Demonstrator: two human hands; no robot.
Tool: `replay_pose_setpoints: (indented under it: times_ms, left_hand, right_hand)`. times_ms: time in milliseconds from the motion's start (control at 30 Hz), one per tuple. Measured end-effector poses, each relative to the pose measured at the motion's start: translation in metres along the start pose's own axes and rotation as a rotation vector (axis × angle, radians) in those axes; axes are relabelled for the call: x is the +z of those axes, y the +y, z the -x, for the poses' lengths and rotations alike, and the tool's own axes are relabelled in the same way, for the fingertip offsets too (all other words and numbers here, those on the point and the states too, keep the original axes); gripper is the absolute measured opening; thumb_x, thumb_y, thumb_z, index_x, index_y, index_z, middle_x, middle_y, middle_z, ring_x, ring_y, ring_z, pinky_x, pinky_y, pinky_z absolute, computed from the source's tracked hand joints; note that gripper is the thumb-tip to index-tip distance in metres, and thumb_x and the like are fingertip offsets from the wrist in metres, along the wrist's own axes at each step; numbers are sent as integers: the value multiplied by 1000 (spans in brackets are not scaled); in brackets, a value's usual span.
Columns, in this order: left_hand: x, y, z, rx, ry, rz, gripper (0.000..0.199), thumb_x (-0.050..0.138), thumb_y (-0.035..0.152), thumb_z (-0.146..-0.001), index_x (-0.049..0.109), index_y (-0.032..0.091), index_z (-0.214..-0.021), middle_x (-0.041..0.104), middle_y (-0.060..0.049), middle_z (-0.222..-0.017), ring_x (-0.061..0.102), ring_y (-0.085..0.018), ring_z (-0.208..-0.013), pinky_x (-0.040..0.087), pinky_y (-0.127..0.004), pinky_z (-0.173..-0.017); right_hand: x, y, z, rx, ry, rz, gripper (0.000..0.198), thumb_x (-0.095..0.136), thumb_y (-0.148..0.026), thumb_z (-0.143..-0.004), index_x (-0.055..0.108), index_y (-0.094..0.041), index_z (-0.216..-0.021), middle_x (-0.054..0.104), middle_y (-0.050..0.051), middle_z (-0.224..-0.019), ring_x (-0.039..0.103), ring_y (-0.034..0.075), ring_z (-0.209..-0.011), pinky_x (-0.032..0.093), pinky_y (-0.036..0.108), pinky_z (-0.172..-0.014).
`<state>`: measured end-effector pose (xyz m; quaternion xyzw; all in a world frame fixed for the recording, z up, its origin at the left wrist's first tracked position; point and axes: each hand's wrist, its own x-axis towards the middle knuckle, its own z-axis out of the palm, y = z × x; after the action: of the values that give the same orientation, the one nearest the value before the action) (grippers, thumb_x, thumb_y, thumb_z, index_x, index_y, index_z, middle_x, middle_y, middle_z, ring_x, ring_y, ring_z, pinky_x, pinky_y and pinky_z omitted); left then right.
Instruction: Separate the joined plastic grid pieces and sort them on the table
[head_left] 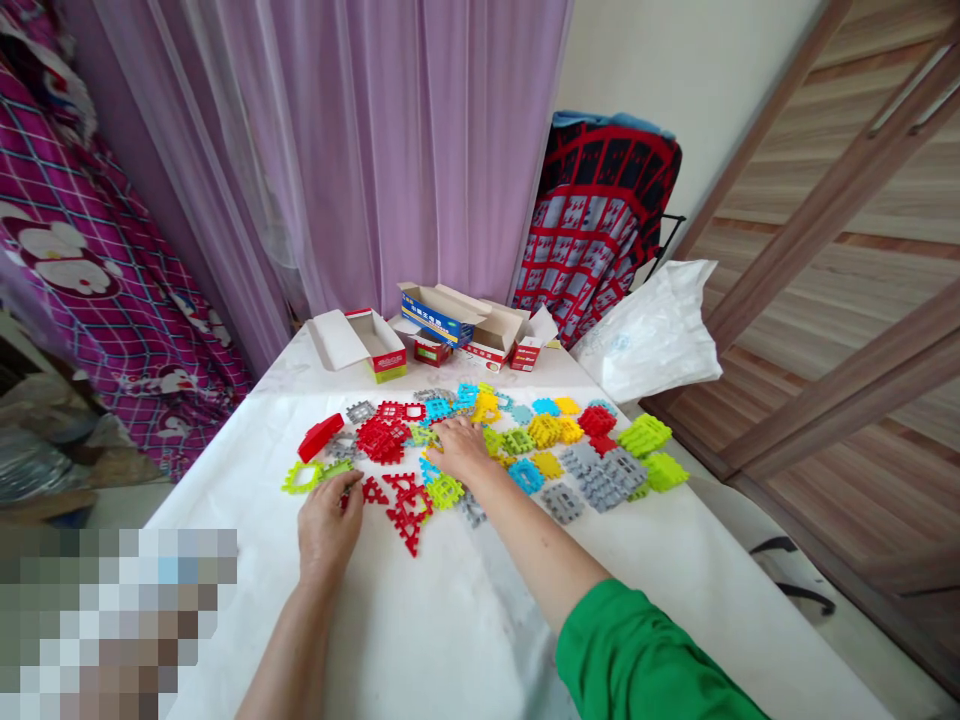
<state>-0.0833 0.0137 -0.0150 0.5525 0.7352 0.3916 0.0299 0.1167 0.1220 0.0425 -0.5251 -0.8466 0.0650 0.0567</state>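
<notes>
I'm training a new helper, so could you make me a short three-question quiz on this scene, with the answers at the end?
1. Which of the person's hands reaches farther across the table?
2. True or false: the white bag is to the right of the open boxes.
3. What colour are the rightmost pieces?
A. Red
B. Lime green
C. Grey

Key: 1. The right hand. 2. True. 3. B.
</notes>
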Motion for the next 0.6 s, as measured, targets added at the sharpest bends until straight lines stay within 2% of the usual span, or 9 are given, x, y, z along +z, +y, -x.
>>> replay_pose_setpoints:
  times_ms: [67,133,233,367,500,600]
  left_hand:
    - [0,-1,0,0,-6,-1,30,45,37,-82,70,23,-92,75,-5,-98,66,-24,-96,49,-36,-88]
    - [0,-1,1,1,-8,-3,29,46,36,-82,70,23,-93,75,-5,-99,66,-24,-96,49,-36,-89]
    - [0,-1,1,8,0,0,27,47,35,-82,69,24,-92,75,-5,-98,67,-23,-95,50,-36,-88]
    - [0,-2,1,30,11,6,28,46,35,-83,70,22,-92,75,-6,-97,67,-24,-93,51,-37,-86]
    - [2,-5,1,52,22,4,28,46,36,-84,70,23,-92,75,-7,-97,68,-24,-93,52,-37,-84]
    - [4,-8,1,65,27,10,29,46,38,-85,70,23,-92,75,-7,-97,68,-24,-93,52,-38,-83]
  right_hand:
    - [4,-8,5,-82,19,-26,37,53,-44,-86,62,-27,-118,62,6,-124,49,26,-118,34,42,-97]
    - [0,-12,3,-104,36,-32,33,50,-47,-88,67,-29,-110,65,4,-118,53,24,-113,36,41,-96]
    - [-14,-6,-18,-9,82,3,32,44,-40,-92,68,-27,-107,66,5,-115,54,24,-112,37,38,-95]
    - [-28,13,-59,132,83,49,35,47,-28,-89,62,-22,-120,62,9,-124,53,24,-115,38,37,-95]
    - [-22,26,-86,180,49,68,41,56,-29,-84,59,-21,-124,61,12,-126,53,26,-116,40,39,-94]
    - [-15,29,-93,175,24,73,29,58,-30,-84,67,-25,-111,68,9,-115,57,25,-112,40,39,-93]
